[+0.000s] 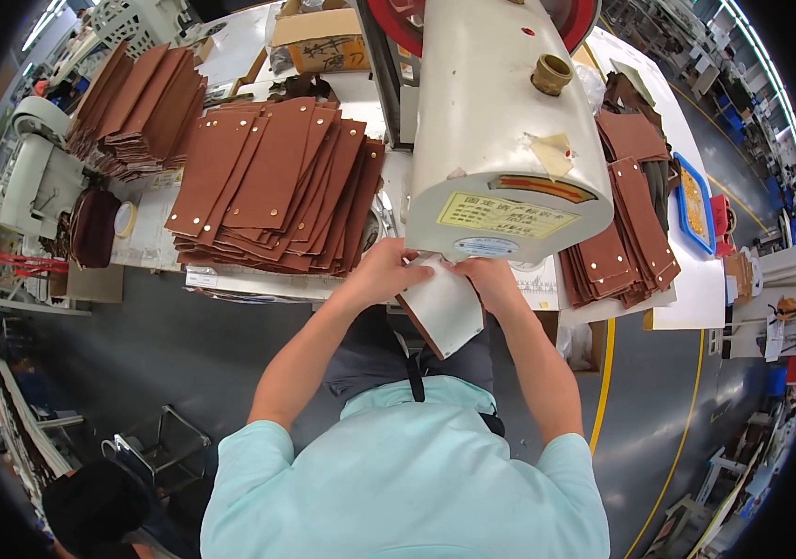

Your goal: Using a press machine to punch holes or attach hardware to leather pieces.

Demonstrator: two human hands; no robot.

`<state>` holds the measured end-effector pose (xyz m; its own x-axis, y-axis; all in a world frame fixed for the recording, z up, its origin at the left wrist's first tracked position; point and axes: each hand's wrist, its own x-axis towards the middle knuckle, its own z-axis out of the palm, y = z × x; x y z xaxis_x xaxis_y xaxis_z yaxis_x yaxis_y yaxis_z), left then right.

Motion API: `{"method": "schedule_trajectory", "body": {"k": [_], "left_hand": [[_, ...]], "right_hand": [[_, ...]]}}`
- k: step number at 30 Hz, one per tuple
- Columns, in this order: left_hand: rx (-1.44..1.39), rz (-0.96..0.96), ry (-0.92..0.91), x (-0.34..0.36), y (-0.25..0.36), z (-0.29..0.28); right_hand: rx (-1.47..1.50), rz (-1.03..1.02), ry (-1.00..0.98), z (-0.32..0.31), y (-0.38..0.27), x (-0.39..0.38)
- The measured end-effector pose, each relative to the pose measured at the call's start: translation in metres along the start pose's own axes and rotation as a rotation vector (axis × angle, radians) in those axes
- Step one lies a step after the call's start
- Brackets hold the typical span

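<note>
- The panel [449,312] is showing a smooth, whitish face, with reddish brown running along its left edge and a small dot marking its near corner.
- It is slanting above the person's lap, just below the cream machine head [510,121].
- The left hand [381,277] is pinching its far left part.
- The right hand [494,282] is gripping its right side.
</note>
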<state>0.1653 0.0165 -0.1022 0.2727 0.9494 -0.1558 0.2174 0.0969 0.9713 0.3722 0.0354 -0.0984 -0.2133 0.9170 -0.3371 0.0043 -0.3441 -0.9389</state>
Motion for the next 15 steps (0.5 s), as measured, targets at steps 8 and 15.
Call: {"method": "schedule_trajectory", "body": {"k": [8,15], "left_hand": [[-0.035,-0.086,0.066,0.003,0.002,0.011],[0.009,-0.042,0.142,0.004,0.015,0.015]], "right_hand": [[-0.011,0.075,0.021,-0.002,-0.002,0.001],[-0.045,0.134,0.008,-0.005,-0.017,-0.005]]}}
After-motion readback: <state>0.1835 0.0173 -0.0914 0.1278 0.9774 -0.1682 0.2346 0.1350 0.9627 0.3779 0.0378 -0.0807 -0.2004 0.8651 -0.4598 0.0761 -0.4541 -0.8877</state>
